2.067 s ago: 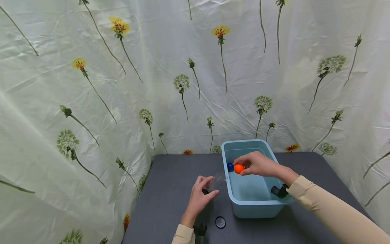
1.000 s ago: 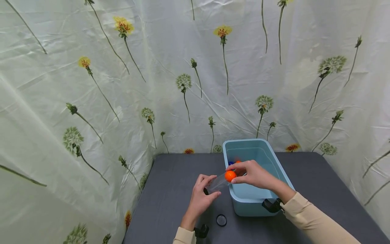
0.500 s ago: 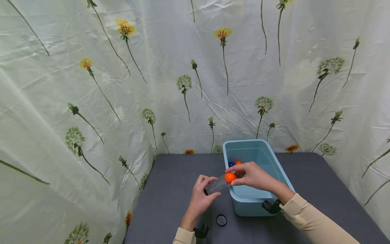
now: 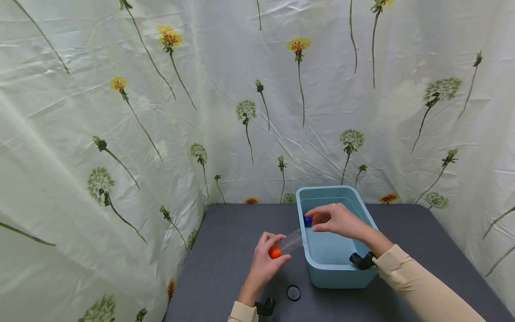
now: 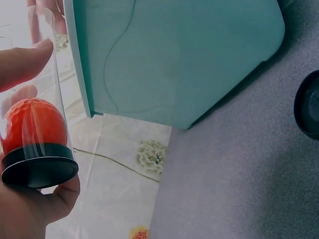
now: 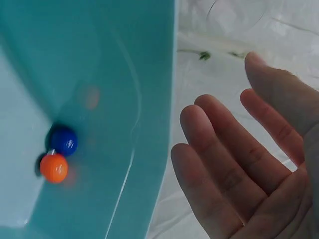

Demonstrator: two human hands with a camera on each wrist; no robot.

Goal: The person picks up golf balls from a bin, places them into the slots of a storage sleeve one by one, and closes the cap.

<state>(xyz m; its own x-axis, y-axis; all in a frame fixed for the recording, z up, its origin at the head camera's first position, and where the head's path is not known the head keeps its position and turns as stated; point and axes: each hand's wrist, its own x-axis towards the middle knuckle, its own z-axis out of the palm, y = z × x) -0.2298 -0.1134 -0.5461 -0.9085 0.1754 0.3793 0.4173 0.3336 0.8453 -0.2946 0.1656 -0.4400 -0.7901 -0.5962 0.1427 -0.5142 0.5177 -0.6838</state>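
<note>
One clear tube (image 4: 292,241), lower centre of head view, in left hand (image 4: 260,263): thumb and fingers curled round it, orange ball (image 4: 275,252) inside against black cap (image 5: 40,172). Long axis slants to upper right, mouth by bin (image 4: 342,277) rim. Right hand (image 4: 341,221) over bin, fingers parted, holding nothing. Likely key: blue ball (image 6: 64,141), second orange ball (image 6: 53,168) lie left of them in right wrist view; right hand nearer.
</note>
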